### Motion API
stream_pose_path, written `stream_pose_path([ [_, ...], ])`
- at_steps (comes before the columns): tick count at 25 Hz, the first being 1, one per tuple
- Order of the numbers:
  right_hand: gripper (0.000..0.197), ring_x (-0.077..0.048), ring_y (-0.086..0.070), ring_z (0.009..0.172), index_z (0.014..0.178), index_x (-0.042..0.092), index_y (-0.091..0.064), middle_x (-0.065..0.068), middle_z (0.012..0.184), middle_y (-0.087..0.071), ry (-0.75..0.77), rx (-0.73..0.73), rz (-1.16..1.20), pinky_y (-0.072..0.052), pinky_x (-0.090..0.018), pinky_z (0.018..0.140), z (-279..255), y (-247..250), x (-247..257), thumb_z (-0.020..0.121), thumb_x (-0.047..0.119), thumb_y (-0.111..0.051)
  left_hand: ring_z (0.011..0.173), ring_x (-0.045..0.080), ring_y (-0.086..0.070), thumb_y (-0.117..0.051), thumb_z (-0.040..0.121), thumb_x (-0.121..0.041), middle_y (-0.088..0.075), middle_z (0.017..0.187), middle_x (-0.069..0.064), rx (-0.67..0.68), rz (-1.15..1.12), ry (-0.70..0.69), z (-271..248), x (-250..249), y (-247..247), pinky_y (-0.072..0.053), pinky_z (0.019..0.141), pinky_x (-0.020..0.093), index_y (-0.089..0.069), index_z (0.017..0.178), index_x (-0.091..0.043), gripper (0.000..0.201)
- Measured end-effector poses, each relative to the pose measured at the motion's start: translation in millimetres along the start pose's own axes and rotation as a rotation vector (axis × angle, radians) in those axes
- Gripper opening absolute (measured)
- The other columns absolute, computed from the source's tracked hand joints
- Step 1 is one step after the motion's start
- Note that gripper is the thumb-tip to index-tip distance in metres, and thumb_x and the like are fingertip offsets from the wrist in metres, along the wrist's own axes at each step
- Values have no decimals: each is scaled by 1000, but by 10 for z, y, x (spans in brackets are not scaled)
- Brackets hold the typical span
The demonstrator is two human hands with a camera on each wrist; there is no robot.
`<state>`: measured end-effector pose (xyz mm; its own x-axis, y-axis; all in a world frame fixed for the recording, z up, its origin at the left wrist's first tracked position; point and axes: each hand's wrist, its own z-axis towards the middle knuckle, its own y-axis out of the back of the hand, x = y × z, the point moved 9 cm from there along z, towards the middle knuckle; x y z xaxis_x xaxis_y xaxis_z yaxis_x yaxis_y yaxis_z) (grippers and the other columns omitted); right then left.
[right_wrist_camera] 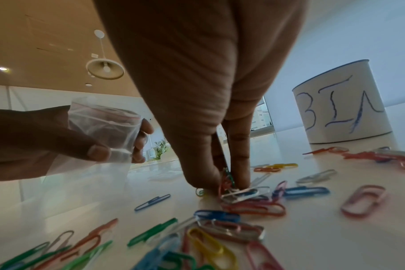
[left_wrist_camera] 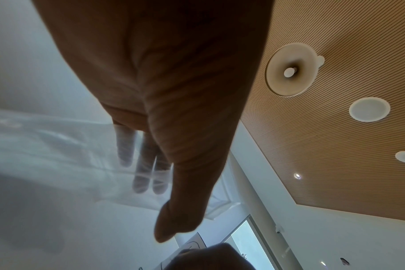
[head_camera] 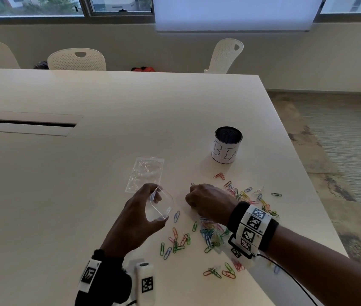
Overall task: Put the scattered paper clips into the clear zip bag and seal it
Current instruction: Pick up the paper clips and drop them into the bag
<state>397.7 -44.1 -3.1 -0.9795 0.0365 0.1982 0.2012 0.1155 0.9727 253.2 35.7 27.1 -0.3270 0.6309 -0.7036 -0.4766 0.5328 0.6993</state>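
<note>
Your right hand point(head_camera: 208, 200) is down on the table point(head_camera: 108, 102), thumb and fingertips point(right_wrist_camera: 239, 171) pinching a small bunch of paper clips point(right_wrist_camera: 227, 180) where they lie in the scatter. Your left hand point(head_camera: 137, 219) is raised just beside it, fingers and thumb curled round the mouth of a clear zip bag point(head_camera: 160, 205), holding it open towards the right hand. Coloured paper clips point(head_camera: 210, 235) are strewn across the table under and around your right wrist, reaching towards the near edge. A second clear bag point(head_camera: 145, 173) lies flat beyond your left hand. Behind the clips stands a white tin point(head_camera: 227, 144) with handwritten letters that read "BIN", the last letter partly turned out of sight.
</note>
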Motion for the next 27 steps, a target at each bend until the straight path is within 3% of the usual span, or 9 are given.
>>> stream_pose_path([
  [4, 5, -19, -71, 85, 96, 8, -74, -7, 100, -72, -156, -58, 243, -64, -35, 79, -36, 111, -228, 94, 7, -69, 105, -3, -58, -88, 77, -26, -60, 105, -22, 16, -34, -1, 15, 12, 10, -44, 86, 10, -48, 124, -38, 63],
  [8, 9, -12, -74, 82, 96, 11, -76, 1, 95, -75, -338, -114, 633, -65, -26, 78, -198, 178, -418, 88, 11, -79, 105, -2, -59, -88, 77, -26, -59, 105, -22, 40, -56, -19, 46, 1, -2, -45, 85, 9, -49, 124, -37, 62],
  [11, 12, -19, -79, 82, 94, 9, -77, -8, 88, -79, -439, -237, 976, -65, -31, 79, -357, 337, -375, 84, 6, -82, 104, 1, -59, -87, 77, -26, -59, 105, -22, 44, -62, -30, 64, 2, 0, -44, 85, 10, -48, 122, -39, 61],
  [15, 13, -28, -80, 86, 96, 3, -75, -15, 88, -80, -414, -390, 1275, -65, -39, 87, -403, 630, -79, 84, 2, -80, 105, -3, -57, -87, 76, -30, -58, 105, -24, 51, -67, -44, 76, 10, -6, -46, 87, 14, -46, 122, -42, 63],
  [17, 12, -24, -80, 85, 94, 6, -75, -11, 87, -81, -390, -456, 1238, -64, -34, 84, -359, 743, 73, 84, 4, -81, 106, -3, -57, -87, 77, -31, -58, 106, -24, 53, -70, -56, 88, 10, -4, -47, 86, 13, -45, 123, -42, 63],
  [22, 12, 0, -76, 81, 96, 14, -80, 4, 89, -81, -319, -497, 850, -57, -9, 75, -240, 842, 358, 85, 9, -81, 107, -6, -56, -87, 79, -31, -58, 108, -26, 54, -78, -82, 96, 11, 31, -47, 80, 6, -43, 122, -43, 63],
  [27, 17, 4, -76, 82, 102, 17, -81, 6, 96, -82, -286, -528, 727, -59, -10, 78, -257, 947, 382, 86, 10, -80, 105, -3, -58, -87, 77, -31, -58, 107, -25, 60, -87, -101, 106, 23, 19, -50, 81, 10, -45, 120, -43, 62],
])
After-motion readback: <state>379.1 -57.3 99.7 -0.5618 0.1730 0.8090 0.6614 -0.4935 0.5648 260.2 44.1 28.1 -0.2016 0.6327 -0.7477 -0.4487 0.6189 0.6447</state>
